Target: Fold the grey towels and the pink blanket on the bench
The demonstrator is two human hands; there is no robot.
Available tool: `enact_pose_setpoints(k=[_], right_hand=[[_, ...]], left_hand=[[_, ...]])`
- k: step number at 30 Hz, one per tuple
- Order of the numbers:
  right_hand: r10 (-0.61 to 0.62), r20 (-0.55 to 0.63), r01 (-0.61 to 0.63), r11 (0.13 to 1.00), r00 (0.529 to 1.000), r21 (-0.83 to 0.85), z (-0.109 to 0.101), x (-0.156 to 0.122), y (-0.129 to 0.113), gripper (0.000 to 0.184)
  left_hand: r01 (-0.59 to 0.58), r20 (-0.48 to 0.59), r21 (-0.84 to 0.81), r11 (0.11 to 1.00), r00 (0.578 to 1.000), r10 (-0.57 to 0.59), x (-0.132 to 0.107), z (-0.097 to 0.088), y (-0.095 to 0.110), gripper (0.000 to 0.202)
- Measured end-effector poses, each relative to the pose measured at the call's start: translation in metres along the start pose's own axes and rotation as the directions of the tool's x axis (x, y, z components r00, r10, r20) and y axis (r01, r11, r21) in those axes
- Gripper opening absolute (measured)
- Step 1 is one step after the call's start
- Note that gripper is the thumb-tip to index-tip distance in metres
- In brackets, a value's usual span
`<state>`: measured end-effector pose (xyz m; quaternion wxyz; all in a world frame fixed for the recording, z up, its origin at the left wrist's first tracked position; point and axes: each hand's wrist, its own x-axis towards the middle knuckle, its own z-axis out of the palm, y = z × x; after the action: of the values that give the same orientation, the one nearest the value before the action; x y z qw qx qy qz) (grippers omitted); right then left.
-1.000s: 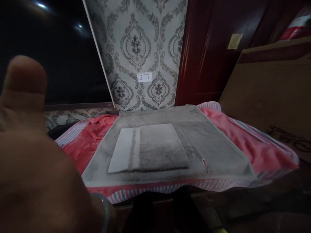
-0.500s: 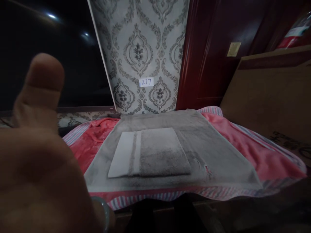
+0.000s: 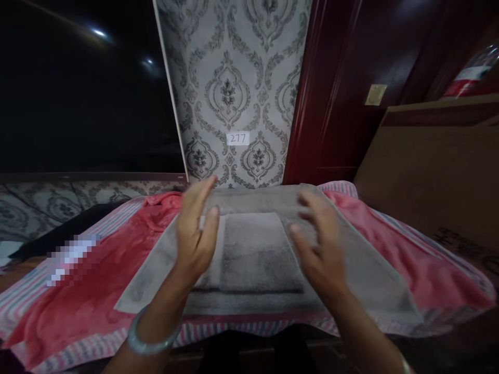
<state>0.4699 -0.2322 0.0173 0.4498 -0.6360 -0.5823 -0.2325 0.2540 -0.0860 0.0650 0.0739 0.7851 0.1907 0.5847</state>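
A folded grey towel (image 3: 257, 254) with a pale stripe near its left end lies on a larger grey towel (image 3: 366, 270) spread flat. Over the folded towel's left end hovers my left hand (image 3: 197, 228), fingers stretched and thumb apart, holding nothing. My right hand (image 3: 322, 239) is slightly blurred and held above the right edge of the folded towel, its fingers spread and holding nothing. The palms face each other. A pale bangle (image 3: 150, 340) circles my left wrist. Part of the folded towel's left end is hidden behind my left hand.
Beneath the towels is a pink blanket (image 3: 89, 306) with a striped border. A dark television screen (image 3: 86, 104) stands at the left, a cardboard box (image 3: 440, 171) at the right. Behind are patterned wallpaper with a paper label (image 3: 237, 138) and a dark red door (image 3: 331, 104).
My left hand, which filled the lower left close to the camera, has moved away to above the folded towel. My right hand has come into view. The towels lie as before.
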Motion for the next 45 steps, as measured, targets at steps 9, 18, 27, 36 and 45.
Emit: enact_pose_setpoints(k=[9,18,27,36,45], right_hand=[[0.320,0.658,-0.202,0.947,0.682,-0.250,0.131,0.031,-0.003,0.068],[0.259,0.702,-0.095,0.960,0.663,-0.265,0.192,0.038,0.014,0.062],[0.476,0.587,-0.181,0.853,0.655,-0.490,0.160,0.028,0.072,0.063],[0.573,0.507,-0.275,0.791,0.644,-0.546,0.138,0.004,0.092,0.064],[0.583,0.542,-0.325,0.802,0.606,-0.500,0.131,0.009,0.092,0.064]], left_hand=[[0.153,0.583,0.610,0.777,0.576,-0.572,-0.015,0.066,-0.131,0.058],[0.009,0.582,0.677,0.736,0.605,-0.543,-0.057,0.085,-0.149,0.058],[0.017,0.587,0.669,0.743,0.601,-0.543,-0.053,0.083,-0.149,0.059],[0.022,0.544,0.685,0.728,0.649,-0.532,-0.052,0.082,-0.148,0.056],[0.119,0.376,0.799,0.590,0.666,-0.644,-0.051,0.077,-0.133,0.065]])
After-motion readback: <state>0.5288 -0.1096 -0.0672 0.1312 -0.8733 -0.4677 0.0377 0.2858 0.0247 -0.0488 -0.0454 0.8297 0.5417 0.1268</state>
